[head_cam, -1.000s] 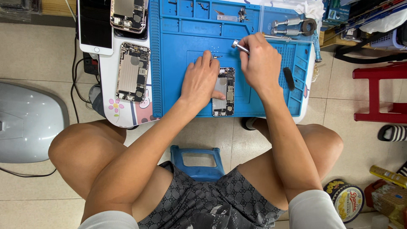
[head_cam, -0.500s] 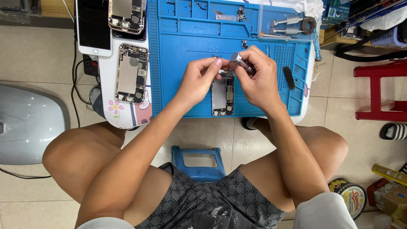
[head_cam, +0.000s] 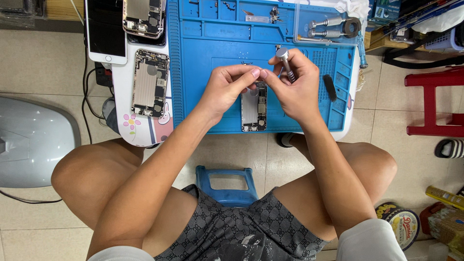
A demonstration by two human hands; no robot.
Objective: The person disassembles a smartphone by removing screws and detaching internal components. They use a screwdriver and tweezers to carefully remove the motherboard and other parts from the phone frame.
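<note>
An opened phone body (head_cam: 254, 112) lies on the blue repair mat (head_cam: 208, 72) in front of me. My left hand (head_cam: 226, 89) hovers just above its top end, thumb and forefinger pinched together; anything held between them is too small to see. My right hand (head_cam: 295, 87) grips a small metal screwdriver (head_cam: 285, 62), which stands nearly upright with its cap at the top. The fingertips of both hands meet above the phone.
Two more opened phone bodies (head_cam: 150, 83) (head_cam: 143, 17) and a black-screened phone (head_cam: 105, 30) lie on the white table at the left. Metal tools (head_cam: 333, 24) sit at the mat's back right. A red stool (head_cam: 435, 104) stands right, a blue stool (head_cam: 226, 183) between my knees.
My left hand has lifted off the phone and both hands have come together above its top end. The screwdriver has swung from low and slanted to nearly upright.
</note>
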